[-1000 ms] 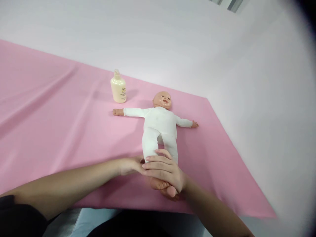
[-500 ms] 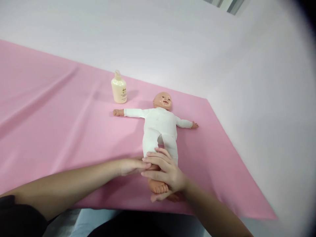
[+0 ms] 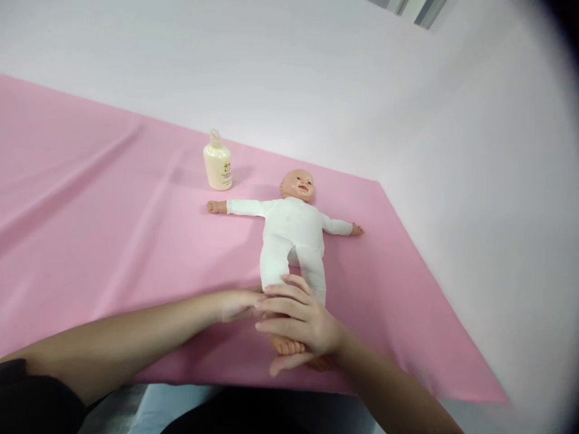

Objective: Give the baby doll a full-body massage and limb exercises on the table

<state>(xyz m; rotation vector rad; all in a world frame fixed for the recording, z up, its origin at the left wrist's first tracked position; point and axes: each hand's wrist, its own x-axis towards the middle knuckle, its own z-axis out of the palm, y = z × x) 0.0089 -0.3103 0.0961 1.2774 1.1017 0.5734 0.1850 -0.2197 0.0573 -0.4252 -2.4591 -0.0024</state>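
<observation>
A baby doll (image 3: 296, 223) in a white suit lies on its back on the pink cloth, arms spread, its head away from me. My left hand (image 3: 242, 303) holds the doll's lower leg on the left from the side; most of its fingers are hidden under the leg and behind my other hand. Across that same ankle and foot (image 3: 289, 346) lies my right hand (image 3: 303, 325), fingers stretched out and apart, with the thumb below the toes. The doll's other foot (image 3: 319, 363) is mostly covered by my right hand.
A cream pump bottle (image 3: 218, 166) stands upright beyond the doll's arm on the left. The pink cloth (image 3: 113, 199) covers the table, with folds on the left. A white wall (image 3: 226, 66) rises behind it.
My right hand has slid slightly down over the doll's foot, its thumb reaching a little further left and more of the foot covered. My left hand, doll and bottle stay put.
</observation>
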